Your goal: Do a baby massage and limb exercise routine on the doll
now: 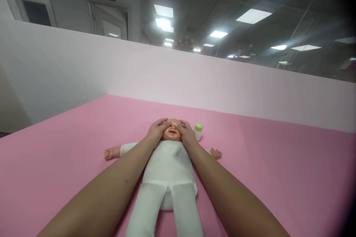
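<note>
A baby doll (169, 163) with a white cloth body lies on its back on a pink surface, its legs toward me and its arms spread out. My left hand (157, 132) is curved around the left side of the doll's head, with the thumb on its face near the eye. On the opposite side, my right hand (187, 132) cups the head in the same way. Between the thumbs, the doll's open mouth shows. The back of the head and some of my fingertips are hidden. Just right of my right hand stands a small bottle (198, 132) with a green cap.
The pink padded top (267, 163) spreads out on both sides of the doll. A low white wall (172, 70) borders it at the back and left. Beyond stand a glass panel with reflected ceiling lights and a door (109, 22).
</note>
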The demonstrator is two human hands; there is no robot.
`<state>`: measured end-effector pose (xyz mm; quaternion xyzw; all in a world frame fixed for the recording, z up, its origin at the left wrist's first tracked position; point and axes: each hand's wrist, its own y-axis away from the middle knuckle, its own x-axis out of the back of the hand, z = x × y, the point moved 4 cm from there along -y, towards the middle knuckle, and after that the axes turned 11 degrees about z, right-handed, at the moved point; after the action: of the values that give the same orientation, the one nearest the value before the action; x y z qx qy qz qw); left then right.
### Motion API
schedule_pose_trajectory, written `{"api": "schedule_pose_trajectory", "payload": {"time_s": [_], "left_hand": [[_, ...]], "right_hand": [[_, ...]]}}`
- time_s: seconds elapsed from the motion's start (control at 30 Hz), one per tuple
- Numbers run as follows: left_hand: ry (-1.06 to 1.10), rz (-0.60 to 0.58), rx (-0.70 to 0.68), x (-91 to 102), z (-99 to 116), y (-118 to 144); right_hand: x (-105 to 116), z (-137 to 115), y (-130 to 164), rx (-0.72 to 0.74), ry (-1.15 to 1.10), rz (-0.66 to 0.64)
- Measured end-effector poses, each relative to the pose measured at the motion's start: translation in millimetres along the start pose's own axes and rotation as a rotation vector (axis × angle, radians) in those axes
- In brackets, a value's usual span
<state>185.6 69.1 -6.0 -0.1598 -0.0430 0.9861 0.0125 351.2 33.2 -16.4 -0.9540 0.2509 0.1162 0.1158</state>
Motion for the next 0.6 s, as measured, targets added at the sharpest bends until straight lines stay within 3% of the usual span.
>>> {"api": "schedule_pose_trajectory", "payload": {"time_s": [0.1, 0.23, 0.6], "left_hand": [[0.019, -0.029, 0.044, -6.7, 2, 2], [0.003, -0.048, 0.084, -12.5, 4, 4], [0.051, 0.085, 0.031, -3.1, 0, 0]], "right_hand": [[1, -5, 1, 0.023, 0.091, 0.030], [-1, -9, 6, -0.020, 0.028, 0.016], [2, 16, -9, -0.045, -0.181, -0.085]]}}
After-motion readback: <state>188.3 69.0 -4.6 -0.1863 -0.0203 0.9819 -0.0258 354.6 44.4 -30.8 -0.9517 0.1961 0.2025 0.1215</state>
